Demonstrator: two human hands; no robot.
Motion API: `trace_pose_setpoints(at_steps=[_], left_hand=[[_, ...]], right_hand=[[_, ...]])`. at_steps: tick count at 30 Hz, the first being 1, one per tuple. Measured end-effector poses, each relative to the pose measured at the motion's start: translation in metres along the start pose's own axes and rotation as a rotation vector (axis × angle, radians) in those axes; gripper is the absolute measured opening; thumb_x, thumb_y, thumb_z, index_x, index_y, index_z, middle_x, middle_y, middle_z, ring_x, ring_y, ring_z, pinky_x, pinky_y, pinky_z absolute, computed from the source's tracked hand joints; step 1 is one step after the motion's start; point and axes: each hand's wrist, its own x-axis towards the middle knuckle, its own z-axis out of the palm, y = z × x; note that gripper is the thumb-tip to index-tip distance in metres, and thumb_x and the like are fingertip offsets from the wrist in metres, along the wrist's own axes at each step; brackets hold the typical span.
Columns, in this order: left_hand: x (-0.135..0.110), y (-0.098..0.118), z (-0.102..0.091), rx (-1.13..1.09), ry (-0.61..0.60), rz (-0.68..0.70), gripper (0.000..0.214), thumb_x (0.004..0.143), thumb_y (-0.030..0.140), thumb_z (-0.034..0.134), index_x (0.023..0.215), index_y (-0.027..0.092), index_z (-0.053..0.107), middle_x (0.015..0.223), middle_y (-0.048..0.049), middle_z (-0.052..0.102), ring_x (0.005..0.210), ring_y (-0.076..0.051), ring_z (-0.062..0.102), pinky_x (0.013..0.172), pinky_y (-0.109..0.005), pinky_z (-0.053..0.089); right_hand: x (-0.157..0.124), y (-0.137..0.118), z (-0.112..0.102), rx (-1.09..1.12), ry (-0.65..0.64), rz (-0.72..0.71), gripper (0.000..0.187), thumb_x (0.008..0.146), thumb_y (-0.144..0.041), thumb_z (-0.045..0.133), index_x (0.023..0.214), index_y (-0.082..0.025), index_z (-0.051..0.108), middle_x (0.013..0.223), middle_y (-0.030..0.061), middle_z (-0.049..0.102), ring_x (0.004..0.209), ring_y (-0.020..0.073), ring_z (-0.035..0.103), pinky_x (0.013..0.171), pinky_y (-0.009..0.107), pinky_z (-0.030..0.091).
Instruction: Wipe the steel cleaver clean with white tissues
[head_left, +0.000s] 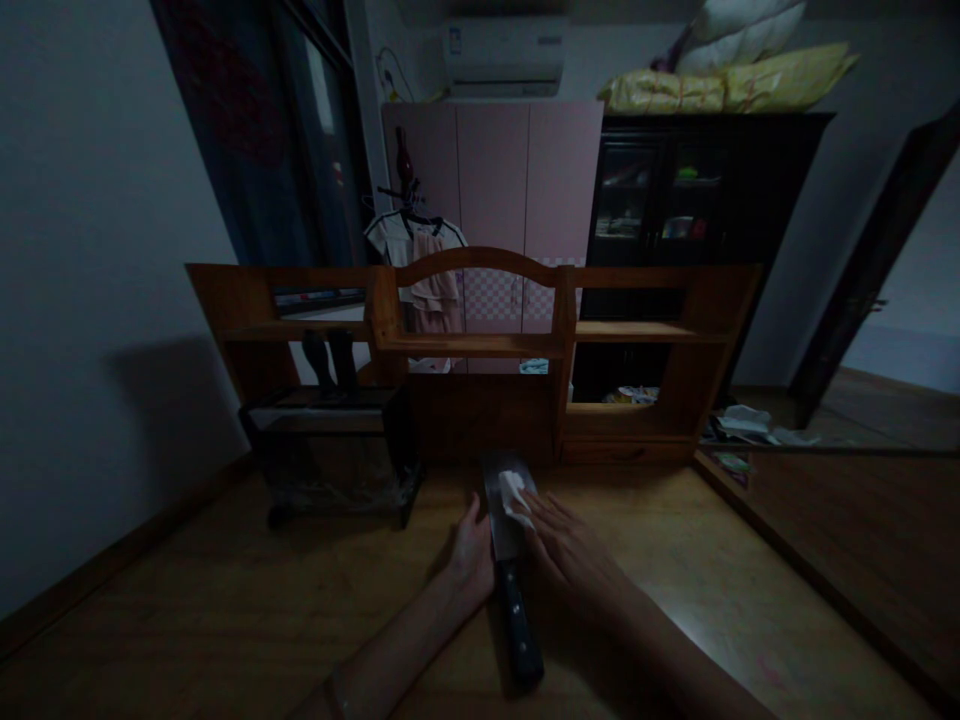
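A cleaver (510, 540) with a wide metal blade and a black riveted handle points away from me, its handle end toward my body. My left hand (472, 552) grips the blade along its left side near the handle, thumb raised and its other fingers mostly hidden beneath. With fingers pressed together, my right hand (566, 540) holds a folded white tissue (512, 488) flat against the upper face of the blade. Left of the hands stands a dark knife holder (330, 455) with two black handles (330, 362) sticking up from it.
The wooden tabletop (225, 600) carries a wooden shelf unit (480, 345) along its back. Behind it are a pink wardrobe (491, 180), a dark cabinet (712, 220) and clothes (431, 270) on a stand. A wall (97, 300) borders the table's left side. The room is dim.
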Motion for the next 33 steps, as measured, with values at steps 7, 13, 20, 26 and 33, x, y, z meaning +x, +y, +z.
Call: trace_pose_setpoints(at_steps=[7,13,20,26,33], left_hand=[[0.003,-0.001,-0.005,-0.007,0.057,-0.007,0.054,0.096,0.052,0.034,0.094,0.009,0.066,0.077,-0.0115,0.069,0.072,-0.022,0.067,0.079,-0.034,0.049],[-0.004,0.002,0.005,0.05,-0.041,0.018,0.06,0.097,0.054,0.027,0.109,0.008,0.063,0.097,-0.0163,0.07,0.099,-0.027,0.065,0.096,-0.039,0.043],[-0.008,0.002,0.012,0.056,-0.012,-0.018,0.062,0.097,0.055,0.029,0.12,0.005,0.059,0.11,-0.0187,0.068,0.11,-0.031,0.061,0.1,-0.04,0.039],[-0.007,0.002,0.011,0.03,-0.03,0.009,0.059,0.097,0.054,0.032,0.118,0.007,0.061,0.108,-0.0171,0.069,0.104,-0.028,0.064,0.097,-0.037,0.042],[-0.003,0.001,0.003,0.001,0.085,0.004,0.051,0.096,0.051,0.037,0.091,0.01,0.066,0.076,-0.0102,0.07,0.069,-0.021,0.067,0.08,-0.033,0.049]], right_hand=[[0.0,-0.015,0.003,0.119,-0.134,-0.061,0.045,0.102,-0.026,0.027,0.145,-0.023,0.038,0.15,0.0029,0.037,0.142,0.015,0.025,0.12,0.042,0.018],[0.0,0.0,0.005,0.005,-0.069,0.068,0.042,0.1,-0.025,0.031,0.134,-0.016,0.053,0.142,0.0095,0.049,0.135,0.0192,0.04,0.118,0.04,0.023],[-0.002,0.015,0.016,-0.166,0.021,0.282,0.042,0.099,-0.02,0.03,0.09,-0.014,0.071,0.097,0.0119,0.073,0.1,0.0215,0.066,0.112,0.043,0.032],[-0.001,0.018,0.014,-0.096,0.177,0.192,0.043,0.1,-0.021,0.029,0.139,-0.017,0.047,0.144,0.0106,0.047,0.136,0.0217,0.04,0.115,0.046,0.029],[-0.001,-0.018,-0.003,0.139,-0.078,-0.078,0.045,0.101,-0.023,0.028,0.146,-0.025,0.036,0.151,0.0024,0.035,0.142,0.016,0.027,0.12,0.044,0.018]])
